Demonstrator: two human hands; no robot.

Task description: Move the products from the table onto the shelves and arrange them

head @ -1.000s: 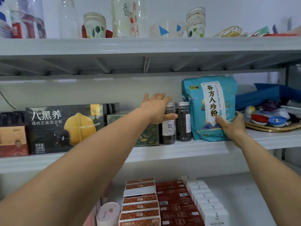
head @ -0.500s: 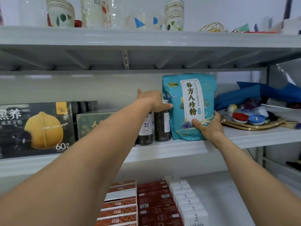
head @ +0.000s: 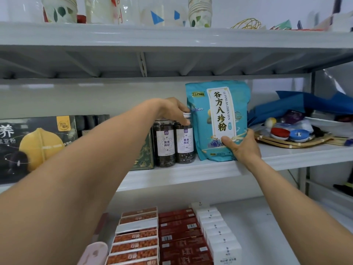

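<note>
Teal bag unmoved; left grip now clasps jar.

Your middle shelf, across the centre of the frame, carries from left to right a black box, a green box, a left jar and a right jar upright side by side, the teal pouch upright just beside them, then a bamboo tray. The top shelf holds paper cups; the lower shelf, rows of cartons.

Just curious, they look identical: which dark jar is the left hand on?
The right jar, next to the teal pouch; the thumb of the left hand rests on it.
</note>
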